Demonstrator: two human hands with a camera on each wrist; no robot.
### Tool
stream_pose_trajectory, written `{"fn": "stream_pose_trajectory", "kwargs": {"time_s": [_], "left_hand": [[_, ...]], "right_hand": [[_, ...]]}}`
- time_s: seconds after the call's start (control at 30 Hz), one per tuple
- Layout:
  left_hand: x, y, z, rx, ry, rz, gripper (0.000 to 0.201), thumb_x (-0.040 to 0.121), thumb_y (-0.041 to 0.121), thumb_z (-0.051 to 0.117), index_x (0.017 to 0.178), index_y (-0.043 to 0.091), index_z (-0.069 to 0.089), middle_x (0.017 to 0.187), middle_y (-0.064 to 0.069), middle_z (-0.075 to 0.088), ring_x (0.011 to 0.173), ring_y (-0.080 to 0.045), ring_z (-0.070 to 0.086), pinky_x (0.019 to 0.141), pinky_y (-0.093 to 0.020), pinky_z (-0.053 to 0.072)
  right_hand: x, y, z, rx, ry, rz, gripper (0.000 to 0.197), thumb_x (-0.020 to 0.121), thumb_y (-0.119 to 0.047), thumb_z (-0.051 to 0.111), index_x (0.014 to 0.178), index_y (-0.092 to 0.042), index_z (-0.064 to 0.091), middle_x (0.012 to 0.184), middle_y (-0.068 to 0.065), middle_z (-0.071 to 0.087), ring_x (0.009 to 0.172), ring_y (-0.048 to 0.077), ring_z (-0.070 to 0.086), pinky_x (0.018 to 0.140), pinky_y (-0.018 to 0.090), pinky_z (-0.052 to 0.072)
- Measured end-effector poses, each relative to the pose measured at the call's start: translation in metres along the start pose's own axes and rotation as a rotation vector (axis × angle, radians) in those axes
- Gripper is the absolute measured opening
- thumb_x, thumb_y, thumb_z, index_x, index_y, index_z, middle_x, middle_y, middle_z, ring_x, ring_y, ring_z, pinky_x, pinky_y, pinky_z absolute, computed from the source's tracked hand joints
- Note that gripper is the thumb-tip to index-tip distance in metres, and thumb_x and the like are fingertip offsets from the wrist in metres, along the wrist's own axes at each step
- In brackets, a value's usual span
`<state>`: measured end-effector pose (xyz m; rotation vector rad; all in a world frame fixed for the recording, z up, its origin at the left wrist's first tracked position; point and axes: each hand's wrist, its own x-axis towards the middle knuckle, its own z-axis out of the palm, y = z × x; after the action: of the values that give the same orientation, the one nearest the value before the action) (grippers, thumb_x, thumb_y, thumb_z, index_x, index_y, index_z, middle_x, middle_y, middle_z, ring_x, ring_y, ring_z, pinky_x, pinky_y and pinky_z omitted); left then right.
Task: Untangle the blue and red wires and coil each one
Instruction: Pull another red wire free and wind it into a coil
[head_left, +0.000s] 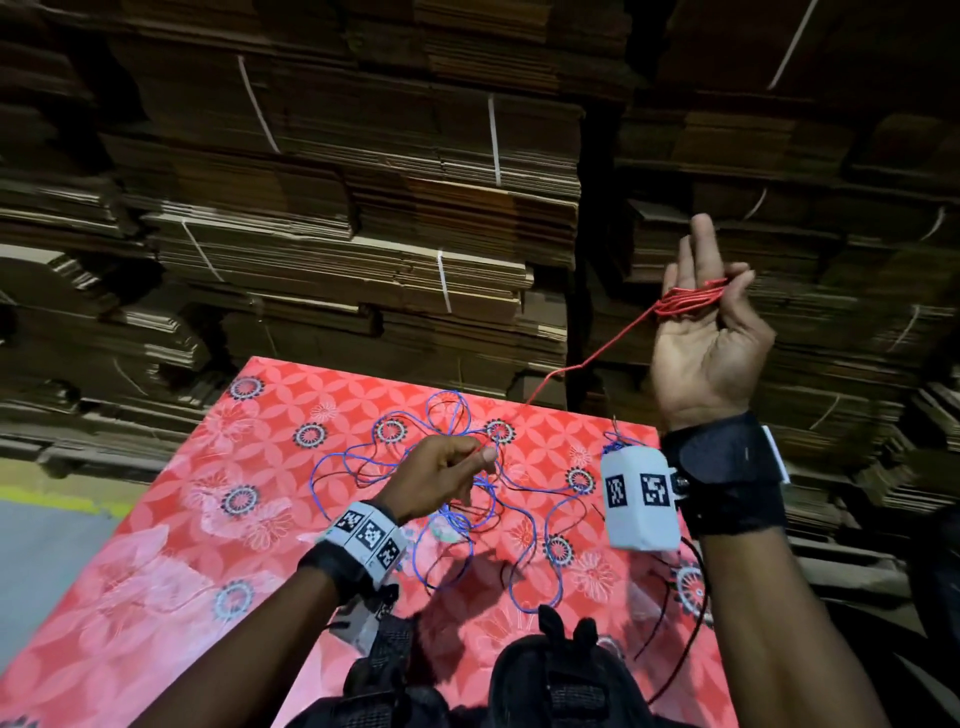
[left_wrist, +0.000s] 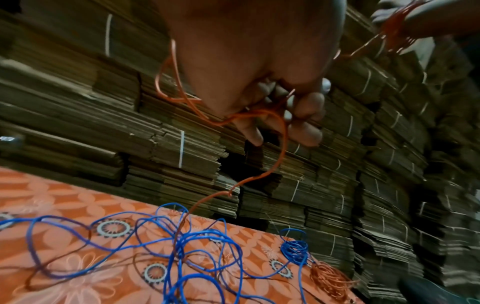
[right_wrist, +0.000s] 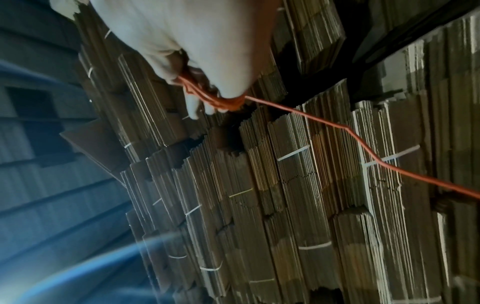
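My right hand (head_left: 719, 291) is raised palm toward me, with the red wire (head_left: 688, 300) wound in a small coil around its fingers and the thumb pressed over it. From the coil a red strand (right_wrist: 363, 148) runs down to the left. My left hand (head_left: 480, 456) pinches that strand low over the table; in the left wrist view the fingers (left_wrist: 306, 111) curl round the red wire (left_wrist: 279, 160). The blue wire (head_left: 358, 460) lies beneath in loose tangled loops (left_wrist: 207, 240), with red wire running through them.
A red floral cloth (head_left: 208, 519) covers the table. A small blue bundle (left_wrist: 294, 250) and a copper-coloured coil (left_wrist: 328, 277) lie at its far right edge. Strapped stacks of flat cardboard (head_left: 363, 208) rise just behind. A dark shoe (head_left: 561, 675) sits at the near edge.
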<state>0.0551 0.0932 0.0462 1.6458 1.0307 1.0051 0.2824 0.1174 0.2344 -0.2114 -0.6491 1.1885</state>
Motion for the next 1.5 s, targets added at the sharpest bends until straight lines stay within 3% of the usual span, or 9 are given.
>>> {"fn": "stream_pose_trajectory", "kwargs": {"time_s": [0.23,0.33,0.47,0.63,0.9,1.07,1.17,1.33,1.5], "left_hand": [[-0.002,0.016,0.014,0.154,-0.131,0.035,0.041,0.092,0.053,0.053,0.073,0.019,0.067,0.043,-0.007,0.056,0.040,-0.018,0.055,0.048,-0.021,0.039],[0.002,0.028,0.008,0.138,-0.089,0.091,0.047,0.094,0.047,0.055,0.060,0.014,0.057,0.047,-0.004,0.054,0.047,-0.020,0.060,0.052,-0.030,0.046],[0.012,0.035,-0.020,0.117,0.189,0.185,0.051,0.089,0.038,0.060,0.057,-0.002,0.058,0.052,-0.013,0.055,0.050,-0.002,0.048,0.054,-0.018,0.037],[0.023,0.038,-0.046,0.165,0.293,0.238,0.042,0.086,0.025,0.073,0.053,0.002,0.059,0.049,0.004,0.050,0.049,0.000,0.041,0.052,-0.020,0.032],[0.042,0.047,-0.061,0.257,0.457,0.296,0.040,0.075,0.039,0.080,0.049,0.029,0.051,0.051,0.008,0.050,0.051,-0.002,0.041,0.051,-0.030,0.034],[0.052,0.038,-0.071,0.318,0.487,0.292,0.033,0.069,0.050,0.080,0.053,0.031,0.057,0.056,0.007,0.054,0.053,-0.005,0.046,0.051,-0.030,0.037],[0.053,0.031,-0.068,0.416,0.392,0.298,0.031,0.067,0.047,0.084,0.057,0.025,0.063,0.061,0.006,0.056,0.056,-0.003,0.049,0.052,-0.023,0.037],[0.051,0.018,-0.056,0.489,0.255,0.347,0.018,0.071,0.038,0.083,0.068,0.025,0.071,0.071,0.012,0.061,0.066,-0.004,0.059,0.061,-0.032,0.049],[0.045,0.015,-0.053,0.458,0.159,0.371,0.017,0.082,0.031,0.075,0.095,0.020,0.077,0.083,0.017,0.069,0.079,0.002,0.065,0.069,-0.027,0.051]], "right_hand": [[0.017,0.022,-0.042,-0.594,0.221,-0.222,0.027,0.093,-0.022,0.056,0.118,-0.012,0.051,0.150,0.014,0.042,0.143,0.015,0.034,0.117,0.024,0.017],[0.009,0.033,-0.077,-1.226,-0.016,-0.109,0.039,0.106,-0.021,0.037,0.140,-0.008,0.047,0.160,0.007,0.018,0.150,0.017,0.012,0.113,0.012,0.012],[-0.004,0.040,-0.117,-1.749,-0.265,0.102,0.059,0.096,-0.053,0.026,0.104,-0.012,0.067,0.123,0.016,0.063,0.118,0.028,0.057,0.100,0.037,0.041],[-0.026,0.050,-0.124,-2.132,-0.579,0.229,0.037,0.102,-0.039,0.035,0.099,-0.008,0.057,0.105,0.023,0.063,0.108,0.038,0.057,0.095,0.043,0.040],[-0.057,0.052,-0.119,-2.083,-0.750,0.268,0.035,0.097,-0.041,0.052,0.076,-0.015,0.043,0.090,0.017,0.066,0.090,0.037,0.061,0.075,0.041,0.044],[-0.065,0.024,-0.097,-1.143,-0.549,0.671,0.040,0.091,-0.029,0.061,0.060,-0.004,0.061,0.050,0.014,0.063,0.109,0.025,0.067,0.102,0.025,0.042],[-0.071,0.013,-0.080,-0.758,-0.450,0.708,0.028,0.088,-0.029,0.066,0.071,-0.006,0.064,0.049,0.018,0.060,0.115,0.031,0.064,0.114,0.038,0.033],[-0.073,0.011,-0.051,-0.427,-0.395,0.621,0.026,0.083,-0.034,0.073,0.072,-0.013,0.062,0.044,0.012,0.056,0.117,0.048,0.055,0.104,0.036,0.043],[-0.069,0.009,-0.029,-0.132,-0.230,0.532,0.022,0.080,-0.028,0.075,0.073,-0.011,0.063,0.045,0.008,0.050,0.114,0.035,0.064,0.094,0.040,0.053]]}}
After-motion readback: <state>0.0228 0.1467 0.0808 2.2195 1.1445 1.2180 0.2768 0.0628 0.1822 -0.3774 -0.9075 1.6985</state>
